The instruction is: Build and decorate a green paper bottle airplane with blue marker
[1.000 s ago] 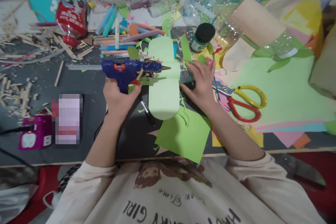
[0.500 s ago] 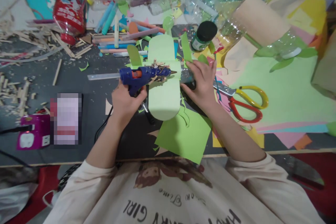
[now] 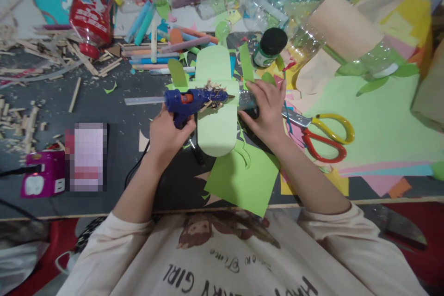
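My left hand (image 3: 169,132) is closed round the handle of a blue hot glue gun (image 3: 189,101) with a clear glue stick (image 3: 144,101) sticking out of its back. Wood splinters cling to the gun's front. Its nozzle points right, over a pale green paper shape with rounded ends (image 3: 218,134). My right hand (image 3: 267,108) grips a clear plastic bottle (image 3: 246,99), thumb and fingers on either side; the pale green paper lies across the bottle's left part. Green paper leaves (image 3: 177,72) stick out beside it.
Red-and-yellow scissors (image 3: 324,136) lie right of my right forearm. A dark-capped jar (image 3: 270,46) stands behind. Bright green paper (image 3: 246,180) lies near the front edge. At left are a phone (image 3: 88,157), a purple box (image 3: 43,173) and wood scraps (image 3: 27,125); coloured sticks (image 3: 156,58) lie behind.
My left hand has moved slightly right with the glue gun, bringing its nozzle further across the pale green paper. My right hand stays in place.
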The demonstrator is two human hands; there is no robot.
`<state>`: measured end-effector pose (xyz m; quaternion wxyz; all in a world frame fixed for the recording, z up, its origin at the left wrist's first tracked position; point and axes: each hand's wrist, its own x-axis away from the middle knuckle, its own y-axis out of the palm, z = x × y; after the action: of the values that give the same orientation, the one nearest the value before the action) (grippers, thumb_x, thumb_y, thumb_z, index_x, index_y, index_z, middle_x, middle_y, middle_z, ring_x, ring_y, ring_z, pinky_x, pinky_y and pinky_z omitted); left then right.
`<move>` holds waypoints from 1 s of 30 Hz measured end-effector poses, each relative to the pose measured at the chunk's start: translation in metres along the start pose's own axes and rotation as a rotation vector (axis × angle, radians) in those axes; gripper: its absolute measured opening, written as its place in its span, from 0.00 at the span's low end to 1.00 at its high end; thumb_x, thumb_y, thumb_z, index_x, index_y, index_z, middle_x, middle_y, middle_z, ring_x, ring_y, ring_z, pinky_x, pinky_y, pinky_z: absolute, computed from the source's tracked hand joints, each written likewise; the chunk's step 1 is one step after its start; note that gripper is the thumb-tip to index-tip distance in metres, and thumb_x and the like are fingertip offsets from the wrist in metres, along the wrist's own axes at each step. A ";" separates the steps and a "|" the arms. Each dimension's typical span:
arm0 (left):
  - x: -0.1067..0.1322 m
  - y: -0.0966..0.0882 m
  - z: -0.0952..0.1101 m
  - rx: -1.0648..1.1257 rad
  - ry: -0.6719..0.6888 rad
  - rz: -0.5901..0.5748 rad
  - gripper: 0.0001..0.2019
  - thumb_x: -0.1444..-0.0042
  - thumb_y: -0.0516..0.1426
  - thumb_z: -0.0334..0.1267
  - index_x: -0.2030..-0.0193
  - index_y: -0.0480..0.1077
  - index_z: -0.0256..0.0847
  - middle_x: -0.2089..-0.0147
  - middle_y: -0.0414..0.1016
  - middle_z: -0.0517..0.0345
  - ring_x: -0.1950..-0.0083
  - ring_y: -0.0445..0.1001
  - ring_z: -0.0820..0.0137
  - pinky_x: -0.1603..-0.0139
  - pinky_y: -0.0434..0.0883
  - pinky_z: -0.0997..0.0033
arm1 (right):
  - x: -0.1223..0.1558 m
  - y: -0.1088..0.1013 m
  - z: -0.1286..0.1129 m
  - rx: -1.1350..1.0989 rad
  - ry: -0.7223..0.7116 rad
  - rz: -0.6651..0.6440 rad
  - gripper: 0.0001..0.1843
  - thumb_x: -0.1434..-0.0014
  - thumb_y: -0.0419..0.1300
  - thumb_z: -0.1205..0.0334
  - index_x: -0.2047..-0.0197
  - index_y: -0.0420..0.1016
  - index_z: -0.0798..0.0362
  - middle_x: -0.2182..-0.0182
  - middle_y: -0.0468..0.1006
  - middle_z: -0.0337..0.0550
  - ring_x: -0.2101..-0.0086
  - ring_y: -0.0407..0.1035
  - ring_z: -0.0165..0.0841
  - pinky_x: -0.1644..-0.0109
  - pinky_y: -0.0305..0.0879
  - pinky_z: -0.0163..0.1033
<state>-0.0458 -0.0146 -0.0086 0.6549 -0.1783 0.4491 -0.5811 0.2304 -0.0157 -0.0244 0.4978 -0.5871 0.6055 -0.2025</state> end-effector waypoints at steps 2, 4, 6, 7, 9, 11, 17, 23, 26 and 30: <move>0.000 0.000 0.000 -0.005 0.021 -0.006 0.22 0.49 0.62 0.52 0.50 0.71 0.43 0.61 0.76 0.50 0.61 0.77 0.57 0.57 0.73 0.61 | 0.000 0.000 0.000 0.005 0.006 -0.003 0.30 0.36 0.53 0.44 0.33 0.60 0.43 0.38 0.68 0.50 0.36 0.60 0.53 0.30 0.36 0.73; 0.000 0.000 0.000 -0.011 0.032 -0.007 0.21 0.48 0.62 0.51 0.51 0.71 0.43 0.61 0.76 0.50 0.60 0.77 0.56 0.57 0.73 0.61 | 0.000 0.000 0.000 0.011 0.006 -0.005 0.31 0.36 0.53 0.44 0.33 0.60 0.43 0.38 0.68 0.50 0.36 0.60 0.53 0.30 0.36 0.73; -0.001 0.000 0.000 -0.011 0.033 -0.003 0.20 0.48 0.62 0.51 0.52 0.71 0.43 0.61 0.76 0.51 0.60 0.77 0.57 0.58 0.73 0.62 | 0.000 0.000 0.000 0.014 0.003 -0.004 0.31 0.36 0.53 0.44 0.33 0.60 0.44 0.38 0.69 0.50 0.37 0.59 0.53 0.30 0.36 0.73; -0.001 0.000 0.000 -0.009 0.034 -0.002 0.20 0.49 0.63 0.51 0.52 0.71 0.43 0.61 0.76 0.51 0.61 0.77 0.57 0.58 0.73 0.62 | 0.000 0.000 0.000 0.016 0.001 -0.002 0.31 0.36 0.53 0.44 0.33 0.60 0.44 0.38 0.69 0.50 0.37 0.59 0.53 0.30 0.36 0.73; -0.002 0.000 0.001 -0.015 0.034 0.003 0.20 0.49 0.62 0.51 0.53 0.71 0.43 0.62 0.76 0.51 0.61 0.77 0.58 0.59 0.73 0.63 | 0.000 0.000 0.000 0.018 -0.003 0.005 0.30 0.36 0.53 0.45 0.33 0.60 0.44 0.38 0.69 0.50 0.37 0.59 0.52 0.29 0.36 0.73; -0.002 -0.002 0.003 -0.044 0.016 0.003 0.19 0.49 0.62 0.50 0.54 0.70 0.42 0.62 0.76 0.51 0.61 0.77 0.58 0.60 0.72 0.63 | 0.001 0.000 0.001 0.021 -0.012 0.009 0.30 0.36 0.53 0.46 0.33 0.59 0.45 0.38 0.68 0.51 0.37 0.60 0.52 0.29 0.36 0.72; -0.007 -0.010 0.016 -0.175 -0.124 -0.104 0.19 0.49 0.58 0.46 0.53 0.71 0.39 0.63 0.75 0.50 0.61 0.78 0.57 0.59 0.72 0.62 | 0.001 0.001 0.002 0.021 -0.022 0.013 0.31 0.36 0.53 0.46 0.33 0.59 0.46 0.38 0.68 0.52 0.36 0.59 0.53 0.30 0.38 0.73; -0.010 -0.013 0.015 -0.193 -0.167 -0.082 0.18 0.50 0.60 0.45 0.54 0.72 0.40 0.63 0.75 0.51 0.58 0.77 0.57 0.56 0.73 0.62 | 0.000 0.000 0.003 0.010 -0.016 0.031 0.31 0.36 0.54 0.46 0.33 0.59 0.45 0.38 0.69 0.51 0.37 0.60 0.52 0.30 0.38 0.73; -0.012 -0.015 0.013 -0.200 -0.181 -0.065 0.15 0.52 0.61 0.44 0.59 0.72 0.41 0.64 0.74 0.52 0.59 0.77 0.58 0.57 0.73 0.62 | 0.000 -0.001 0.005 0.002 -0.029 0.049 0.31 0.36 0.54 0.46 0.33 0.59 0.46 0.39 0.70 0.52 0.37 0.61 0.51 0.29 0.38 0.72; -0.013 -0.017 0.014 -0.203 -0.203 -0.032 0.16 0.55 0.61 0.43 0.59 0.72 0.41 0.64 0.74 0.53 0.58 0.77 0.57 0.56 0.73 0.61 | 0.000 -0.002 0.005 -0.007 -0.020 0.043 0.31 0.36 0.55 0.47 0.33 0.59 0.46 0.39 0.70 0.52 0.37 0.61 0.51 0.29 0.37 0.72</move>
<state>-0.0440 -0.0106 0.0169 0.6662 -0.3085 0.4340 -0.5221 0.2356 -0.0144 -0.0253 0.5061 -0.5776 0.6136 -0.1836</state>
